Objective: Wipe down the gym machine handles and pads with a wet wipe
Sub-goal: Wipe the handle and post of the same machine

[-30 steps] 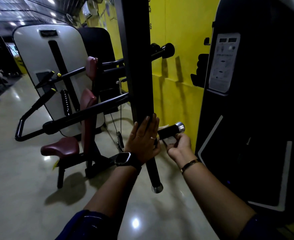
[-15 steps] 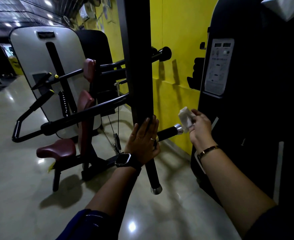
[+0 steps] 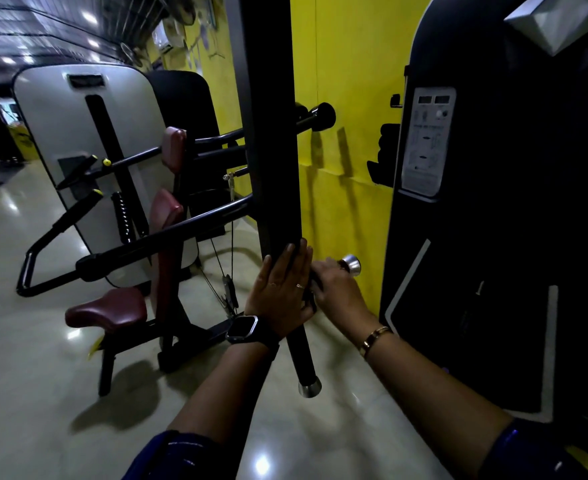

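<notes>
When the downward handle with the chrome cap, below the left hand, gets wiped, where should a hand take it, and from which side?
Wrap the black sleeve of the downward handle, between the left hand and the chrome cap. It is a bare, round, slightly tilted bar, so probably come from the near right side, where the right hand curls over the side handle.

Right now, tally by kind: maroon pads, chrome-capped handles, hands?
Maroon vinyl pads: 3 (seat, backrest, top pad)
Black chrome-capped handles: 2 (short handle gripped by right hand, long handle)
Hands: 2 (left hand flat on black upright post)
Total: 7
</notes>
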`<move>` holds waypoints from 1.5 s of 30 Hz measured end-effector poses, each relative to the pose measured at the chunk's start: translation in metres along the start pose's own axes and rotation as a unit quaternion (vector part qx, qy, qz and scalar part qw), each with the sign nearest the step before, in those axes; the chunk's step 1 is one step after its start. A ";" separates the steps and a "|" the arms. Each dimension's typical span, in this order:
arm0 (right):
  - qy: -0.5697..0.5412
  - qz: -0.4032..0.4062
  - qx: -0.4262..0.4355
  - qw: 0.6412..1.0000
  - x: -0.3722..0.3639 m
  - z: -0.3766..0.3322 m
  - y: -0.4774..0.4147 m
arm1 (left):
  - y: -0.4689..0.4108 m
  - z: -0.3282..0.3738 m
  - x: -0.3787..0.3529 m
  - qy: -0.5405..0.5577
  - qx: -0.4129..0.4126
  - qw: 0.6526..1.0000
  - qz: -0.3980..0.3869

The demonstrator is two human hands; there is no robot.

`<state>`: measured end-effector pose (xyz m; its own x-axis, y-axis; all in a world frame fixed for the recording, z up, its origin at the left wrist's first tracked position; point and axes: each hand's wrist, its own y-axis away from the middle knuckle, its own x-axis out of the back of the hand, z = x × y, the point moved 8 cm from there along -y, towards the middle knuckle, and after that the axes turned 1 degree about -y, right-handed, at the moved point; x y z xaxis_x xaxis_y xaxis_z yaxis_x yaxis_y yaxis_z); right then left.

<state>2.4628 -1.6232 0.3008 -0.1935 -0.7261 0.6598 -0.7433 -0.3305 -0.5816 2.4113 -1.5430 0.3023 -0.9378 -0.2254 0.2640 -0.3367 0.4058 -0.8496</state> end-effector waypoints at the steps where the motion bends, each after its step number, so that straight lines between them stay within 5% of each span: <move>1: -0.001 -0.003 0.030 1.000 -0.002 -0.008 0.002 | 0.000 0.000 0.001 -0.001 -0.002 1.000 0.001; 5: 0.068 0.000 0.122 0.990 0.007 -0.010 0.009 | 0.000 0.000 0.000 0.003 0.001 1.000 -0.006; 10: 0.081 0.041 0.017 0.996 0.025 0.028 0.005 | -0.001 0.000 0.000 0.008 0.005 1.000 -0.008; 18: 0.069 0.078 0.098 0.990 0.008 0.005 0.038 | 0.001 -0.001 -0.003 0.008 0.000 1.000 -0.013; 24: 0.035 0.134 0.008 0.990 0.023 0.029 0.036 | 0.000 -0.001 -0.002 0.004 0.010 1.000 -0.012; 30: 0.024 0.066 0.102 0.992 -0.008 0.008 0.056 | 0.000 -0.001 -0.004 -0.018 0.003 1.000 -0.019; 34: 0.054 0.080 0.071 0.993 0.004 0.023 0.041 | 0.000 0.000 -0.004 -0.003 0.008 1.000 -0.023; 41: -0.047 0.107 0.074 0.990 0.003 -0.013 0.037 | 0.001 0.000 -0.004 -0.006 -0.007 1.000 -0.009; 45: -0.021 0.063 0.045 0.997 0.013 -0.004 0.019 | -0.001 0.000 -0.004 -0.019 0.005 1.000 -0.015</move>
<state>2.4433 -1.6363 0.3000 -0.2530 -0.7899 0.5587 -0.6533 -0.2864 -0.7008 2.4160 -1.5423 0.3025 -0.9237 -0.2705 0.2713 -0.3627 0.3899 -0.8464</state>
